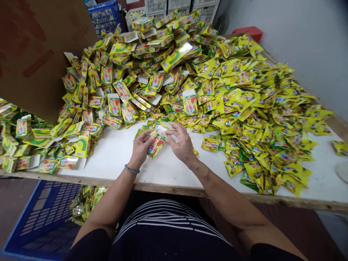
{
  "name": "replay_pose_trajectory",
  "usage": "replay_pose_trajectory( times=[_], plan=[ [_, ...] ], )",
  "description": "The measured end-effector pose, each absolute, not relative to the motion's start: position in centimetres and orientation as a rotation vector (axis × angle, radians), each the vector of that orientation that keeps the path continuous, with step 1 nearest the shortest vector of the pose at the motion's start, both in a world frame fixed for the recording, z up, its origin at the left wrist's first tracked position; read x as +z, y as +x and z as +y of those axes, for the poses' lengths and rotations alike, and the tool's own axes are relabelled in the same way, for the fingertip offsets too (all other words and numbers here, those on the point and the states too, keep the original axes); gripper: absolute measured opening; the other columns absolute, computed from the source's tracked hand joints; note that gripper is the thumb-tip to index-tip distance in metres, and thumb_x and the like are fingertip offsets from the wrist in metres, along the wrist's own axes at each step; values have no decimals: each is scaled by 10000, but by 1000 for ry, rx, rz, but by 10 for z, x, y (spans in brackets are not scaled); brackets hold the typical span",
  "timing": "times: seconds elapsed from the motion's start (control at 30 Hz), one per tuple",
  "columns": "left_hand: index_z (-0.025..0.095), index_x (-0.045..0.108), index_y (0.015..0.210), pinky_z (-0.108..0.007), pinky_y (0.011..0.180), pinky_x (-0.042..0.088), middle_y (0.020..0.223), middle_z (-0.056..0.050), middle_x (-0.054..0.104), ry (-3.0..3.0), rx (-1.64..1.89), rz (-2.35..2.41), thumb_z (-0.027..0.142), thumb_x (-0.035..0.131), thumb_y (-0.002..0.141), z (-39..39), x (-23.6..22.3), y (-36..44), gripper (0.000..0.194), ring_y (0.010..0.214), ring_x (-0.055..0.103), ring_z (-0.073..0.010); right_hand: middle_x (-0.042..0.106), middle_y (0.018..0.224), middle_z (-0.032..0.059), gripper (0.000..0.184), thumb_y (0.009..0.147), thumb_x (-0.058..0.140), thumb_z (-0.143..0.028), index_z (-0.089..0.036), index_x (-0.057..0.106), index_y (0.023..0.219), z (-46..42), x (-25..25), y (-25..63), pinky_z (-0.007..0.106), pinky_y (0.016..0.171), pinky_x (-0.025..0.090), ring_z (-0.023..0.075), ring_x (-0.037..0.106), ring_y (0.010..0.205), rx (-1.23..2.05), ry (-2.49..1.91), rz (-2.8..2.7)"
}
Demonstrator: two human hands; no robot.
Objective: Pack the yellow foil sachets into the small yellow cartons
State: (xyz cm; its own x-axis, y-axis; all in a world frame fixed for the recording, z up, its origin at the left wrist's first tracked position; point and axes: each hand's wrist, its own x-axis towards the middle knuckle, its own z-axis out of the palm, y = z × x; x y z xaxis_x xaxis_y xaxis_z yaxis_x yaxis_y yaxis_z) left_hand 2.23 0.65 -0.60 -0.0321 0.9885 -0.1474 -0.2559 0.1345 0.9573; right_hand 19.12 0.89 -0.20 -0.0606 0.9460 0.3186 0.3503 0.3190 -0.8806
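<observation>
Between my two hands, above the white tabletop (174, 170), is a small yellow-green carton (157, 144) with red fruit printed on it. Its upper end shows a white open flap. My left hand (141, 146) grips the carton's left side between thumb and fingers. At the flap end, the thumb and fingers of my right hand (179, 142) press together on the carton's white flap. Just beyond the hands lie small shiny candy packets and an upright carton (190, 103) with its white flap raised.
A large heap of yellow packets (244, 105) covers the right side. Cartons (111, 72) are piled at the back and left, beside a big brown cardboard box (40, 54). Below the table edge, a blue crate (40, 224) holds more cartons. White crates (156, 7) stand behind.
</observation>
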Motion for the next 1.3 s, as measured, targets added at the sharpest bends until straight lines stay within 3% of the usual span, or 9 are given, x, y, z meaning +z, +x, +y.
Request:
replay_pose_trajectory(
  times=[0.17, 0.33, 0.5, 0.67, 0.77, 0.83, 0.9, 1.03, 1.3],
  plan=[
    [207, 649, 1135, -256, 604, 505, 727, 12, 702, 918, 1246, 1131, 421, 873, 646, 5, -6, 22, 579, 614, 637, -132, 746, 943, 63, 443, 857, 666, -255, -239, 566, 1289, 6, 0, 186, 524, 1101, 391, 284, 612, 1170, 772, -1156, -1726],
    [248, 575, 1202, -256, 645, 518, 867, -6, 716, 890, 1333, 1124, 486, 836, 682, 7, -3, 26, 628, 691, 663, -143, 675, 1145, 81, 410, 837, 698, -428, -243, 592, 1186, 9, -7, 183, 391, 958, 534, 227, 614, 1114, 850, -1095, -1429],
    [255, 549, 1259, -251, 690, 505, 908, -7, 699, 1032, 1221, 1071, 480, 792, 750, 3, 0, 26, 607, 749, 650, -144, 677, 897, 22, 411, 805, 672, -586, -229, 682, 1009, 15, -13, 185, 324, 738, 584, 171, 643, 786, 1292, -1045, -1340],
    [242, 601, 1147, -243, 658, 487, 857, 8, 678, 1070, 1122, 1079, 476, 818, 717, 0, -1, 22, 535, 707, 623, -138, 619, 704, 12, 377, 862, 605, -546, -201, 656, 721, 15, -11, 191, 285, 669, 522, 157, 588, 690, 1184, -1113, -1560],
    [230, 610, 1078, -243, 643, 485, 837, 8, 677, 1065, 1123, 1067, 483, 822, 707, 2, -4, 22, 497, 693, 622, -138, 649, 725, 5, 286, 886, 591, -480, -209, 678, 871, 13, -11, 192, 271, 668, 510, 153, 593, 689, 1123, -1125, -1562],
    [229, 601, 1083, -244, 651, 491, 828, 7, 682, 1077, 1144, 1071, 479, 815, 718, 2, -6, 23, 491, 699, 632, -140, 725, 878, 28, 317, 893, 591, -442, -226, 677, 1109, 13, -11, 192, 284, 713, 536, 167, 646, 759, 1134, -1098, -1538],
    [239, 567, 1100, -239, 635, 488, 785, 18, 676, 1057, 1183, 1081, 469, 812, 727, 2, -7, 22, 502, 671, 634, -135, 749, 1076, 64, 367, 892, 596, -394, -234, 676, 1213, 12, -8, 192, 327, 815, 556, 197, 687, 900, 1110, -1074, -1601],
    [246, 498, 1077, -210, 544, 435, 647, 61, 634, 1020, 1245, 1123, 437, 837, 705, 1, -8, 20, 538, 529, 573, -103, 748, 1171, 42, 284, 936, 547, -365, -262, 778, 1065, 11, -3, 193, 418, 1015, 501, 240, 652, 1135, 1058, -1050, -1685],
    [212, 543, 1039, -219, 575, 474, 673, 34, 691, 1043, 1216, 1132, 400, 879, 648, 4, -12, 22, 549, 567, 626, -113, 791, 938, 42, 248, 804, 723, -390, -213, 811, 955, 18, -18, 191, 369, 838, 557, 217, 705, 865, 1251, -1113, -1363]
  ],
)
